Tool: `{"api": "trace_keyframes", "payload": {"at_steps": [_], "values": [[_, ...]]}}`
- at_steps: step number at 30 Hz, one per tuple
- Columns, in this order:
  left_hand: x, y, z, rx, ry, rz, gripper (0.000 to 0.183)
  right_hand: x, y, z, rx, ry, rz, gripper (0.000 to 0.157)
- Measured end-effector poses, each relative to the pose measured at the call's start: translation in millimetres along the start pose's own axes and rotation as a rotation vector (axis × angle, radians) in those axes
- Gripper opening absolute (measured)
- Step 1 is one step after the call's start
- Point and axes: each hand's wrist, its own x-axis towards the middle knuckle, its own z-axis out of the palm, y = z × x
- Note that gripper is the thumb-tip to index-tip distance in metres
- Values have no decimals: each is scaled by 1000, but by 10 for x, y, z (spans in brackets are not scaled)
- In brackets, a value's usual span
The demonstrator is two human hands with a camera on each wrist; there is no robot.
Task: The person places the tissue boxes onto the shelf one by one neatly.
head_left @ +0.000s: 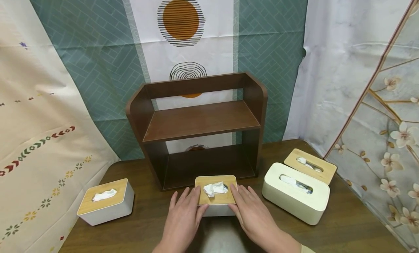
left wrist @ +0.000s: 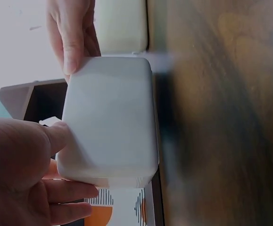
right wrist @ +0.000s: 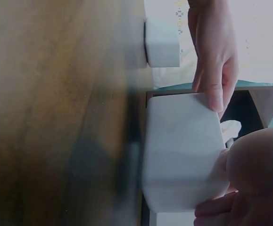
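Observation:
Between my two hands is a tissue box [head_left: 220,200] with a pale wood lid and white sides, a crumpled white tissue poking out of its slot. My left hand [head_left: 183,214] holds its left end, thumb near the front edge and fingers along the side. On the opposite end, my right hand [head_left: 255,213] grips it in the same way. Both wrist views show the box's plain white front face [left wrist: 110,117], with the left thumb [left wrist: 58,136] at its upper edge. In the right wrist view the right fingers [right wrist: 216,207] lie against its end.
A dark brown two-tier shelf [head_left: 201,118] stands just behind the box. Another wood-lidded tissue box [head_left: 106,205] sits at the left. To the right are a cream tissue box [head_left: 291,198] and, behind it, a wood-topped one [head_left: 327,169]. Patterned cloths [head_left: 278,63] hang around the wooden table [head_left: 150,205].

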Motion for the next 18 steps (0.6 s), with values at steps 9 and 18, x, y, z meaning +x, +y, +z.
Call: {"api": "trace_keyframes", "payload": {"at_steps": [9, 18], "values": [[73, -95, -19, 7, 29, -15, 59, 188, 5, 68, 29, -25, -20, 57], [141, -215, -24, -8, 65, -30, 59, 387, 16, 147, 63, -28, -38, 57]]}}
